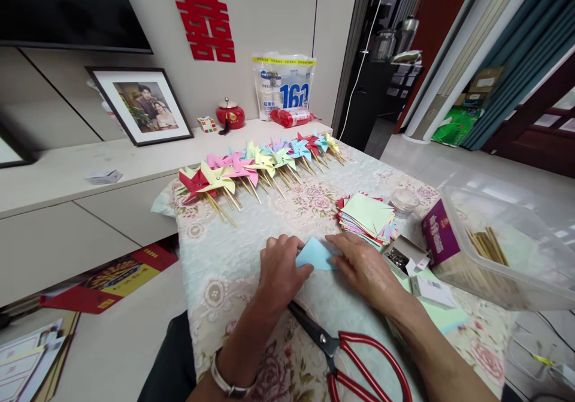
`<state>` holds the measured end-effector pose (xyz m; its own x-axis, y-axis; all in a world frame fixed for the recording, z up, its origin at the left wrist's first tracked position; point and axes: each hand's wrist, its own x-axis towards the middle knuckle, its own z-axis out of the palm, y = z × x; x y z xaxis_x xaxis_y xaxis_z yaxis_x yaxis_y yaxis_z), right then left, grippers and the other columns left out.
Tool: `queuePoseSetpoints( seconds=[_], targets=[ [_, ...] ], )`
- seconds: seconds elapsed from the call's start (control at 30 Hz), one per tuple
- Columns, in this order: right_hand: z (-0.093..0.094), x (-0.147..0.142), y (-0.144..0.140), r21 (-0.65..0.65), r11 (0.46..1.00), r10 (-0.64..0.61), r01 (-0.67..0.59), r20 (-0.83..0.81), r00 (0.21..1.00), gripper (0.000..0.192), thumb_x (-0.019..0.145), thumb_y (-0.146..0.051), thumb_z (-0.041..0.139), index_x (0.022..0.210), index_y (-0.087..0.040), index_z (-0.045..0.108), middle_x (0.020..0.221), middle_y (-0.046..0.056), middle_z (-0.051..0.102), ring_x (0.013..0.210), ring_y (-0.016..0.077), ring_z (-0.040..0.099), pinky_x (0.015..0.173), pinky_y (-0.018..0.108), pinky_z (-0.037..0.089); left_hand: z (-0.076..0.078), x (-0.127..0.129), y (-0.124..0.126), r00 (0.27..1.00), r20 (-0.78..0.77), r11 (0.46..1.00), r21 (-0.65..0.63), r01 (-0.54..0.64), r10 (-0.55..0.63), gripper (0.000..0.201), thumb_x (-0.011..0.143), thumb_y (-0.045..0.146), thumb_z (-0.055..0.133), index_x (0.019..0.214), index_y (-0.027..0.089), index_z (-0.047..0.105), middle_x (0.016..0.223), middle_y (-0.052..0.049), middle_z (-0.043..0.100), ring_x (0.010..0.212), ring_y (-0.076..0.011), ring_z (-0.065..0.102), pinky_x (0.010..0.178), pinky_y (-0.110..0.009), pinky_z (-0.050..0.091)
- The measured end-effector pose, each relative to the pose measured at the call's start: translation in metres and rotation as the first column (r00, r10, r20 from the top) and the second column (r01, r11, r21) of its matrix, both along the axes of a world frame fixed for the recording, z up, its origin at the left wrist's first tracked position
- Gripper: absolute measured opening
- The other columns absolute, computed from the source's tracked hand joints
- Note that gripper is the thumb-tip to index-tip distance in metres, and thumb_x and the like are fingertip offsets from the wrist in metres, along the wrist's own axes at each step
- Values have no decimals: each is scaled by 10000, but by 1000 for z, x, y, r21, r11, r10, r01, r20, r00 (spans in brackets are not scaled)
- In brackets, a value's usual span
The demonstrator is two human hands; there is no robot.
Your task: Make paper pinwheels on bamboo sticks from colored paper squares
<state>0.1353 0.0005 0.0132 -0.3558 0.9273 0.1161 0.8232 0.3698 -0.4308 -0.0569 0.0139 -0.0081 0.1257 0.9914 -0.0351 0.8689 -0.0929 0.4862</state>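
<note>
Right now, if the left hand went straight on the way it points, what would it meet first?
Setting aside the blue paper it touches, the left hand would probably meet pinwheel sticks first; depth is hard to judge.

One blue paper right now, two hands at it, one pair of scissors nearer than it, two small boxes right of it, one red jar well beyond it

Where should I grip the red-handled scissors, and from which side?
Probably best by the red handles, with the right hand coming from the near right side: the open loops lie toward the person, while the dark blades point away, toward the left forearm.
</note>
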Motion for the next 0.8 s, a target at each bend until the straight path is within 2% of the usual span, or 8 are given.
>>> queuePoseSetpoints(
  seconds=[0.17, 0.3, 0.43, 0.53, 0.67, 0.8],
  targets=[
    [-5, 2, 1, -13, 998, -55, 55, -63, 996, 548, 879, -182, 629, 1408, -86, 520, 1298, 197, 644, 1161, 309, 621, 983, 444, 497, 2, 2, 0, 999, 38, 1000, 4, 1, -1, 207, 721, 259, 665, 917, 238, 605, 1045, -55, 620, 1034, -284, 521, 862, -388, 402],
    [-13, 4, 3, -25, 999, -36, 33, -109, 993, 636, 829, -193, 666, 1436, -131, 487, 1340, 183, 628, 1195, 309, 608, 1007, 479, 482, -1, 3, 0, 989, 142, 999, -13, 53, -50, 253, 710, 183, 637, 954, 228, 586, 1068, -58, 592, 1031, -257, 550, 887, -377, 431],
    [-18, 3, 3, -53, 999, -3, -3, -126, 992, 681, 792, -144, 671, 1444, -135, 474, 1304, 173, 637, 1174, 294, 613, 999, 465, 486, -5, 3, 0, 963, 257, 996, -8, 90, -85, 545, 695, 138, 610, 1231, 214, 543, 1200, -80, 542, 1079, -241, 559, 925, -361, 449],
    [-19, 1, 3, -66, 997, 18, -25, -107, 994, 697, 779, -114, 674, 1445, -125, 472, 1289, 170, 630, 1185, 292, 600, 1021, 454, 467, -6, 3, 0, 970, 218, 994, 26, 102, -105, 694, 700, 157, 620, 1376, 181, 467, 1236, -112, 532, 1146, -274, 515, 992, -393, 415],
    [-17, 0, 3, -92, 996, 11, -18, -78, 997, 716, 773, -81, 668, 1457, -118, 460, 1245, 158, 628, 1143, 274, 607, 987, 413, 476, -3, 3, 0, 983, 144, 994, 8, 113, -113, 628, 711, 210, 632, 1326, 145, 522, 1143, -109, 594, 1085, -295, 502, 979, -415, 400],
    [-17, 1, 4, -82, 997, 8, -14, -77, 997, 706, 769, -59, 644, 1449, -135, 469, 1196, 143, 644, 1107, 267, 614, 964, 408, 473, 0, 3, -1, 981, 160, 993, -15, 117, -113, 566, 704, 218, 638, 1259, 136, 563, 1071, -87, 626, 1022, -285, 503, 909, -392, 418]
  ],
)
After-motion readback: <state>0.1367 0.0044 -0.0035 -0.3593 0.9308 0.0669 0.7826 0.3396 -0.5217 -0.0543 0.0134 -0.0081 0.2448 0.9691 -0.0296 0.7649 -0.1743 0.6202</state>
